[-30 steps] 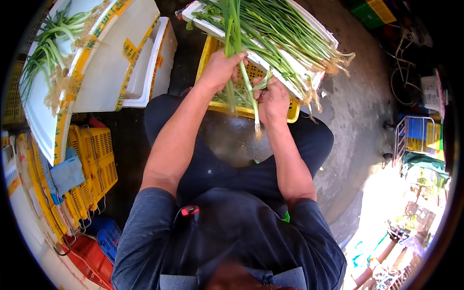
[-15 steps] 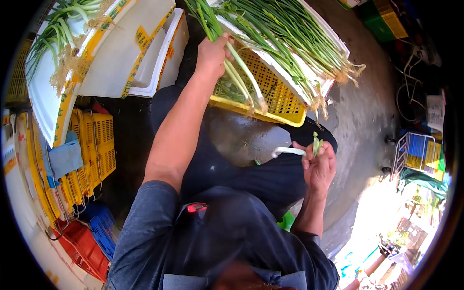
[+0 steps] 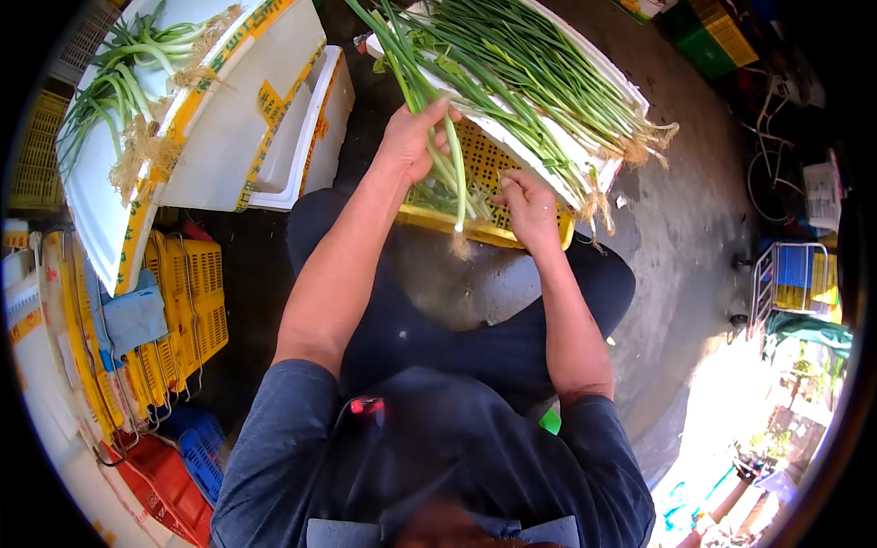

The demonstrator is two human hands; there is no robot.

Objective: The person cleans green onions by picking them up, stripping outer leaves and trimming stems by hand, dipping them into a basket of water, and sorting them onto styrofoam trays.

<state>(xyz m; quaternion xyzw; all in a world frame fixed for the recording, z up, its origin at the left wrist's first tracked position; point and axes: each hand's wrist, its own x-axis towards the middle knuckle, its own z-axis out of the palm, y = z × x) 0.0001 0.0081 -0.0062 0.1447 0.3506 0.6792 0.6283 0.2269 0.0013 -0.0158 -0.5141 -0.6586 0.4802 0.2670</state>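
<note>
My left hand (image 3: 420,142) is closed around a few scallions (image 3: 459,187), their white ends and roots hanging down and their green tops pointing away from me. Just right of them is my right hand (image 3: 530,215), fingers pinched together over the yellow crate's near rim; whatever is between the fingertips is hidden. Below both hands stands the yellow plastic crate (image 3: 480,151) with green scraps inside. A big pile of scallions (image 3: 548,100) lies on a white foam box or lid (image 3: 577,190) across the crate, roots toward the right.
Rooted scallions (image 3: 123,96) lie on white foam boxes (image 3: 210,137) at the upper left. Yellow crates (image 3: 192,292), a blue cloth (image 3: 132,315) and a red crate (image 3: 160,484) stand at the left. A metal cart (image 3: 763,292) is at the right on the wet floor.
My right hand has moved up and forward from above my right knee to the crate. The peeled pale piece and leaf it held no longer show. My left hand still holds scallions.
</note>
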